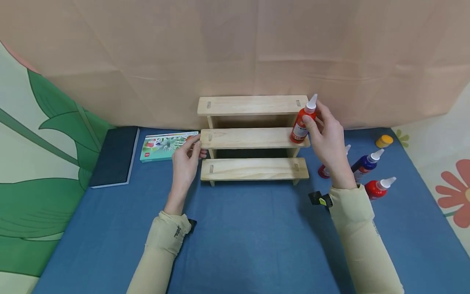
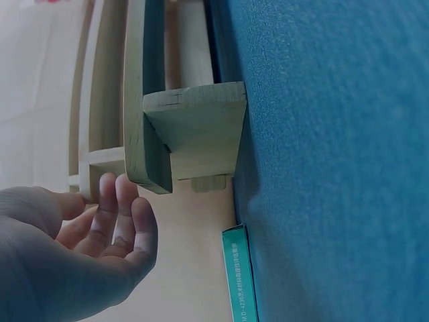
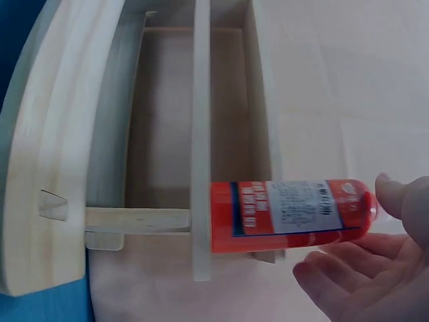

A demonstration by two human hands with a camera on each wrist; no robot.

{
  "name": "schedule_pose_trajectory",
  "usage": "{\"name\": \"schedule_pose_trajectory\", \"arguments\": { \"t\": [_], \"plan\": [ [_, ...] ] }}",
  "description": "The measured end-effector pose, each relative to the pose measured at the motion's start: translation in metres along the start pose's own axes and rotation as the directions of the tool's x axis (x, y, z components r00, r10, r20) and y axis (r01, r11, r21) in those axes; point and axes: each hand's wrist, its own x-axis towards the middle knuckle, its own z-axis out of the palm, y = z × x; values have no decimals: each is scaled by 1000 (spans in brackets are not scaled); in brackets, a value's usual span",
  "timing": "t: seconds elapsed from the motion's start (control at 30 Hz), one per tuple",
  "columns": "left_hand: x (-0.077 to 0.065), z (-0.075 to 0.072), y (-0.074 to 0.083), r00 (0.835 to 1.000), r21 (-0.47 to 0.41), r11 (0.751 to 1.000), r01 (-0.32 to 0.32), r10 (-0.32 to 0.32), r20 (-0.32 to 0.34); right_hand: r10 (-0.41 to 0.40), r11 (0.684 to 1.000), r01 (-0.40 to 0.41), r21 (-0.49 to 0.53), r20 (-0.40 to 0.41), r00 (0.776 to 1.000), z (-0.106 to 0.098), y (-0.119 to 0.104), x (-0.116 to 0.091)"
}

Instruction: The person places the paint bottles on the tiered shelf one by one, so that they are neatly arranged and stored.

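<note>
A three-tier wooden step rack (image 1: 253, 138) stands on the blue cloth, against the beige backdrop. My left hand (image 1: 186, 161) is at the left end of its middle plank; in the left wrist view, thumb and curled fingertips (image 2: 107, 184) pinch the plank's end. A red paint bottle (image 1: 299, 128) with a white nozzle stands upright at the right end of the middle plank. My right hand (image 1: 328, 141) is around its upper part, thumb beside the shoulder. The right wrist view shows its relaxed fingers (image 3: 322, 275) a little apart from the bottle's body.
Right of the rack stand a blue paint bottle (image 1: 364, 165), a red one (image 1: 378, 188) and a dark red one (image 1: 323, 171) partly behind my hand. A yellow-capped bottle (image 1: 384, 141) is behind them. To the left lie a teal box (image 1: 158, 151) and a dark notebook (image 1: 114, 157).
</note>
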Motion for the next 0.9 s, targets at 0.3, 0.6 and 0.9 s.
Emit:
{"name": "schedule_pose_trajectory", "arguments": {
  "t": [0.3, 0.6, 0.9],
  "plan": [
    [3, -1, 0, 1000, -4, 1000, -17, 17, 0, 25, 1000, -26, -7, -56, 998, -19, -13, -19],
    [5, -1, -2, 1000, 3, 1000, -24, 24, 6, -3, 996, -3, -87, -67, 998, -45, -20, -51],
    [6, -4, -3, 999, 5, 999, -38, 38, 11, 107, 982, -115, -152, -58, 993, -68, -8, -81]
  ]
}}
